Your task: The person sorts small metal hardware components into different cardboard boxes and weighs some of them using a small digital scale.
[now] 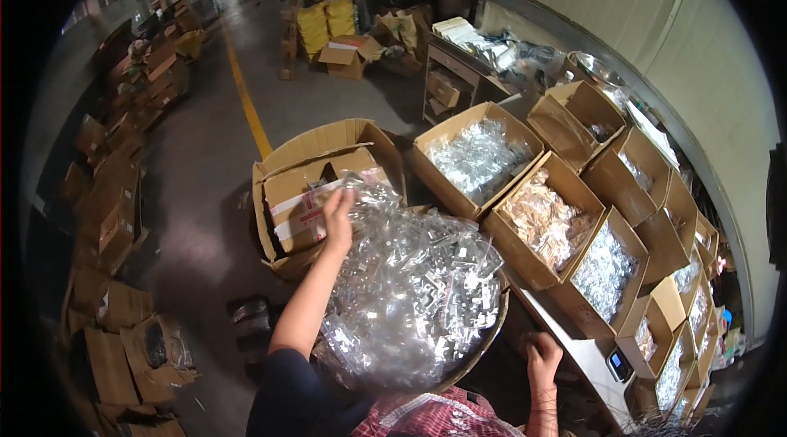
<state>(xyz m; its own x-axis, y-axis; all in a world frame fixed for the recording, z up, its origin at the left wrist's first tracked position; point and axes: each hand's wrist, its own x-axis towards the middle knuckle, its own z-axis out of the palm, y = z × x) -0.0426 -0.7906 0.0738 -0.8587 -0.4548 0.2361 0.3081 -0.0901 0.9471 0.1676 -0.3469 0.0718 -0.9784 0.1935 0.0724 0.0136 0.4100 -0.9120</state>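
A large heap of small clear plastic bags (pixel 410 289) with shiny metal parts inside fills a wide round container in front of me. My left hand (pixel 338 216) reaches over the heap's far left side. Its fingers are closed on a clear plastic bag (pixel 367 185), somewhat blurred, beside an open cardboard box (pixel 270 232) with cardboard pieces inside. To the right of the heap, my right hand (pixel 542 359) is held low near the table edge with its fingers curled in. What it holds, if anything, is hidden.
Open cartons of small bagged parts, such as a silvery one (pixel 418 146) and one with tan pieces (pixel 500 232), stand in rows on the right. A small device with a screen (pixel 619 363) lies on the white table (pixel 566 330). Stacked cartons (pixel 115 207) line the left.
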